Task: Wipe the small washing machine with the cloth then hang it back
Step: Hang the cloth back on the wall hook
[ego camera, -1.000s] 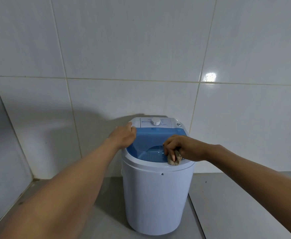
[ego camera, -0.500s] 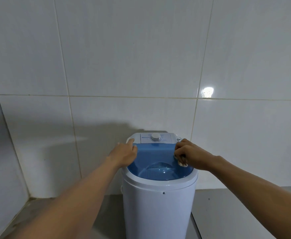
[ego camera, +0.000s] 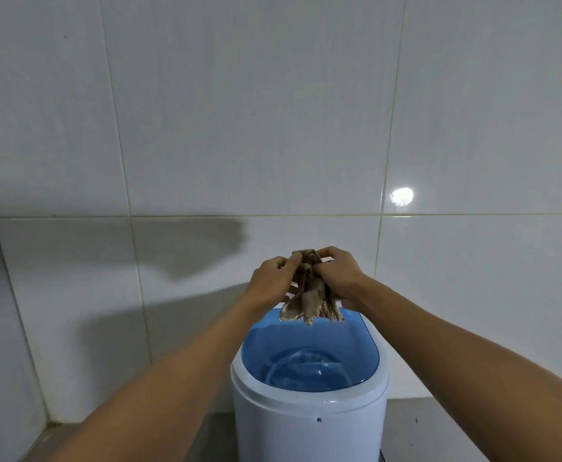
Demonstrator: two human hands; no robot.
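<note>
The small white washing machine (ego camera: 309, 425) with a see-through blue lid (ego camera: 309, 358) stands at the bottom middle of the head view, against the tiled wall. Above its back edge, both hands hold a bunched beige cloth (ego camera: 311, 296) in the air. My left hand (ego camera: 273, 283) grips its left side and my right hand (ego camera: 338, 275) grips its right side and top. The cloth's frayed lower end hangs just over the lid. The hands and cloth hide the machine's control panel.
White glossy wall tiles (ego camera: 273, 128) fill the view behind the machine, with a corner at the left. A grey floor (ego camera: 439, 431) shows beside the machine at the bottom.
Both hands left the machine's lid and rose above it. The left hand joined the right on the cloth, which now hangs loose instead of balled up. The camera tilted upward.
</note>
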